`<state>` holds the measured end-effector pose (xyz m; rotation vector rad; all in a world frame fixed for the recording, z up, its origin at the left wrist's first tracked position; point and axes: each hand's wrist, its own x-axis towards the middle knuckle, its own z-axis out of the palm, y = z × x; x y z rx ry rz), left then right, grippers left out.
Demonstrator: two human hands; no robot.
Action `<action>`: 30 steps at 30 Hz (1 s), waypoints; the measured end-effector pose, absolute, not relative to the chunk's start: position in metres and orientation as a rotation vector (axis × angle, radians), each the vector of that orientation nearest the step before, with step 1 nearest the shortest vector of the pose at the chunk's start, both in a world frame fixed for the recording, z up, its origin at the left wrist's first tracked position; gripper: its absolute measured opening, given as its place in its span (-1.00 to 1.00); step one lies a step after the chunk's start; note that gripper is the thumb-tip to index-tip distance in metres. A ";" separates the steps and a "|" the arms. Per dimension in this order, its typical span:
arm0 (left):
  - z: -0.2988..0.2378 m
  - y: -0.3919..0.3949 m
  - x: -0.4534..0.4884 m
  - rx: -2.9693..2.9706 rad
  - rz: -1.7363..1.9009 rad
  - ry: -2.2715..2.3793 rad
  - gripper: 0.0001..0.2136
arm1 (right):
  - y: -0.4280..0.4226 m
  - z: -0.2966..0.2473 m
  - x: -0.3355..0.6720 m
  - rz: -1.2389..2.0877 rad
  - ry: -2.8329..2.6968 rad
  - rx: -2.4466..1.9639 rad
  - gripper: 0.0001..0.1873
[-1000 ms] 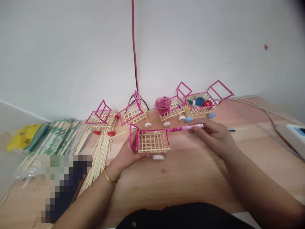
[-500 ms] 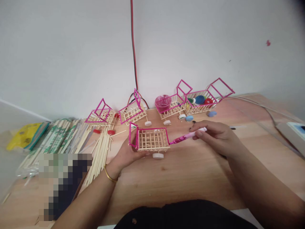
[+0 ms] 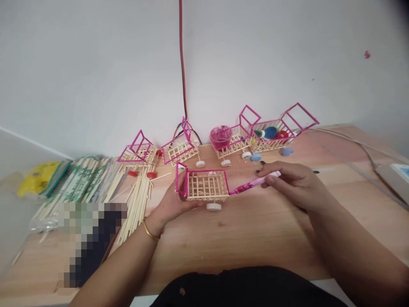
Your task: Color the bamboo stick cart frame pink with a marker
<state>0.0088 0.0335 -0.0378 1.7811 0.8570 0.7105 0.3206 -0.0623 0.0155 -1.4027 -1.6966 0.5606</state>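
Note:
My left hand (image 3: 171, 204) grips a small cart (image 3: 204, 186) built of pale wooden sticks, with pink-painted top edges and a white wheel below. It holds the cart from the left side, just above the wooden table (image 3: 255, 226). My right hand (image 3: 292, 183) pinches a pink-stained brush (image 3: 255, 183). The brush tip touches the cart's right corner post.
Several finished stick carts with pink frames (image 3: 179, 147) line the wall, one holding coloured bottle caps (image 3: 270, 133). A pink paint cup (image 3: 220, 135) sits among them. Bundles of chopsticks (image 3: 96, 183) lie at left. Cables (image 3: 361, 147) and a white device (image 3: 398, 175) lie at right.
The brush tip dropped from the cart's top right rail to its right corner post. The view shifted slightly; my left hand kept its hold on the cart.

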 end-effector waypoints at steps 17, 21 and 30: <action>-0.054 0.031 0.011 1.741 0.849 0.801 0.02 | -0.038 0.061 0.306 -0.010 -1.587 -1.588 -0.73; -0.053 0.034 0.008 1.791 0.814 0.751 0.05 | 0.006 0.085 0.299 -0.176 -1.786 -1.621 -0.73; -0.046 0.039 0.005 1.863 0.798 0.726 0.01 | 0.075 0.081 0.280 -0.166 -2.121 -1.949 -0.71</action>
